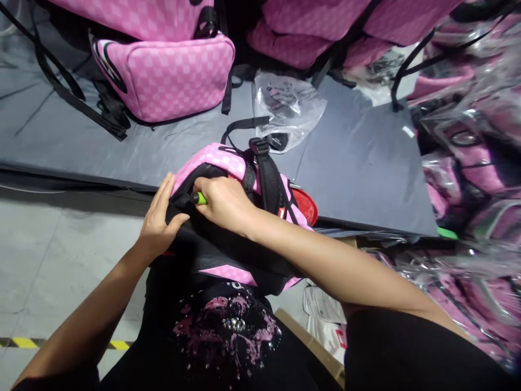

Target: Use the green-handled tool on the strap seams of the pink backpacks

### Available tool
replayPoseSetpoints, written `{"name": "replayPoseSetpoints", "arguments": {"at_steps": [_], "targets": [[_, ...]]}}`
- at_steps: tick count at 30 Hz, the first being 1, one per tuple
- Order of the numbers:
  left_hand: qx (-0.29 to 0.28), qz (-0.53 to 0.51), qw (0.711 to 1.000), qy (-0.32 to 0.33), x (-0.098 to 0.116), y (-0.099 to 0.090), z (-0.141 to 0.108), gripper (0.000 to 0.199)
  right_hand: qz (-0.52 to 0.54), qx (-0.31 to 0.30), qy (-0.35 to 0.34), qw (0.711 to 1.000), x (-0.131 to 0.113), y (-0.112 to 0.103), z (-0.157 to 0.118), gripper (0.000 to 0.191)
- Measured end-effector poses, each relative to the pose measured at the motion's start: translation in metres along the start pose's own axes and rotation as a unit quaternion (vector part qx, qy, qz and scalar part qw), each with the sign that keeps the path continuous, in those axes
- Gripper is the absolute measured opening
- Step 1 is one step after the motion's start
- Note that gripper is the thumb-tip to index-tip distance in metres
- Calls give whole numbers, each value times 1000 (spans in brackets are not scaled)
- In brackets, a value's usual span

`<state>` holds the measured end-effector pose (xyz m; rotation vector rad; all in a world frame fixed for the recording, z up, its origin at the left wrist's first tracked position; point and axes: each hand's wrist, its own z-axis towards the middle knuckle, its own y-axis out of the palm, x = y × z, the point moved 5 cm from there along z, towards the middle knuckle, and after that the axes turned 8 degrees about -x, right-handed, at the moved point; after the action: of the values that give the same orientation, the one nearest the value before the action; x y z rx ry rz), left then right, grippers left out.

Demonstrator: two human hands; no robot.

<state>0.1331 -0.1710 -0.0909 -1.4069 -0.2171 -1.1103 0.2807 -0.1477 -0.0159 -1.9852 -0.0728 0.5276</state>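
Observation:
A pink checkered backpack with black lining (214, 155) lies at the front edge of the table, its dark opening facing me. My left hand (159, 220) grips the left edge of the opening, fingers along the outside and thumb toward the inside. My right hand (226, 203) is closed around a green-and-black handled tool (200, 199) over the dark lining; the tool's kind is unclear and its tip is hard to make out. A black strap with a buckle (266, 174) runs over the bag beside my right wrist. Something red and round (304, 205) hangs at its right side.
A pink checkered bag (179, 79) stands at the back of the grey table (358, 163). A clear plastic bag (287, 103) lies behind the backpack. More pink bags (309, 32) are piled at the back. Plastic-wrapped pink bags (480, 163) are heaped on the right.

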Motion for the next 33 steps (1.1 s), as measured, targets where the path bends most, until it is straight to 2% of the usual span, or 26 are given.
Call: {"name": "replayPoseSetpoints", "arguments": {"at_steps": [3, 8, 10, 13, 17, 21, 25, 33], "targets": [[61, 12, 998, -10, -2, 1, -3, 65, -6, 12, 28, 1000, 5, -1, -6, 18], [103, 23, 993, -51, -7, 5, -2, 60, -23, 0, 34, 999, 11, -3, -8, 21], [129, 23, 989, -71, -9, 6, -2, 56, -50, -9, 6, 999, 13, -3, -10, 30], [158, 18, 984, -76, -10, 10, -2, 49, -99, -27, -79, 992, 15, -3, -12, 46], [155, 15, 984, -91, -14, 14, -1, 45, -141, -53, -145, 978, 14, -6, -7, 54], [156, 29, 983, -88, -15, 13, -1, 43, -196, -65, -141, 968, 9, -14, 2, 39], [164, 60, 982, -67, -15, 14, -2, 44, -239, -101, -153, 954, 9, -13, 7, 28], [152, 42, 986, -50, -18, 11, 0, 47, -259, -60, -161, 951, 12, 6, 20, 24]]}}
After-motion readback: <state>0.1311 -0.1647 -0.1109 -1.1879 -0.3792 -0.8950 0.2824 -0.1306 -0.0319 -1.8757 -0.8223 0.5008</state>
